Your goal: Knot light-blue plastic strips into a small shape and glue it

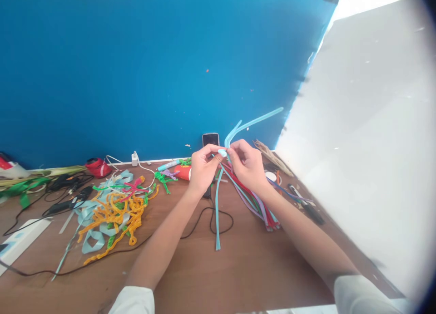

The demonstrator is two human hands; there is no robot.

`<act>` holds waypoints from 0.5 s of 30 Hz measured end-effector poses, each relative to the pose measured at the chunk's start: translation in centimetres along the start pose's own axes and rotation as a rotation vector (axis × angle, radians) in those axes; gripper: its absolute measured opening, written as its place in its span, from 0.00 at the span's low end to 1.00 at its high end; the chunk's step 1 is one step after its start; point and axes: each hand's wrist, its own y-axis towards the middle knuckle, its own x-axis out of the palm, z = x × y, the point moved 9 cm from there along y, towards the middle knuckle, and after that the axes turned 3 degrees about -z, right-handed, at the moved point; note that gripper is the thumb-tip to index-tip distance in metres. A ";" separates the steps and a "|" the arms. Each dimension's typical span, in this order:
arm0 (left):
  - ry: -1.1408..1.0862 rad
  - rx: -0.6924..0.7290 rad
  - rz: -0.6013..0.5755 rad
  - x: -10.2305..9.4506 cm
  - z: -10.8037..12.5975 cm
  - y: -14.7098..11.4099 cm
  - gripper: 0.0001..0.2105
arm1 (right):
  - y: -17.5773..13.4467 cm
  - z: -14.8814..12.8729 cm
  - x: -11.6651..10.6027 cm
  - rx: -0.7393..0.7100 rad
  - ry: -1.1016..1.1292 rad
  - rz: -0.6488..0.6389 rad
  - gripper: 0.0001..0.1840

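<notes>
Light blue pipe cleaners (255,120) are pinched between both hands above the table. My left hand (206,168) is closed on them, thumb against forefinger. Close beside it on the right, my right hand (248,165) pinches the same pipe cleaners with its thumb and finger. Two ends rise to the upper right, one long and one short, and another length hangs down toward the table. Where they meet, the fingers partly cover them. Under my right hand lies a bundle of red, purple, green and blue pipe cleaners (262,209).
A heap of orange pipe cleaner pieces (119,214) and blue ribbon (93,241) lies at the left. A phone (210,139) leans against the blue wall. A black cable (153,237) crosses the table. A power strip (23,241) sits far left, a black marker (308,207) at right.
</notes>
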 end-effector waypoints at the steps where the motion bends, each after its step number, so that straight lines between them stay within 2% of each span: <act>1: 0.001 0.002 0.006 0.0 -0.1 0.0 0.14 | -0.1 0.3 0.1 0.025 0.039 -0.004 0.12; 6: 0.169 0.139 0.084 -0.2 1.1 -0.9 0.11 | -0.6 1.5 0.9 0.135 0.290 0.021 0.14; 11: 0.429 0.393 0.166 0.1 3.8 -2.5 0.08 | -1.0 1.7 1.4 0.220 0.434 0.023 0.17; 15: 0.558 0.685 0.177 0.6 5.3 -3.5 0.06 | -1.1 1.3 1.4 0.256 0.624 0.041 0.16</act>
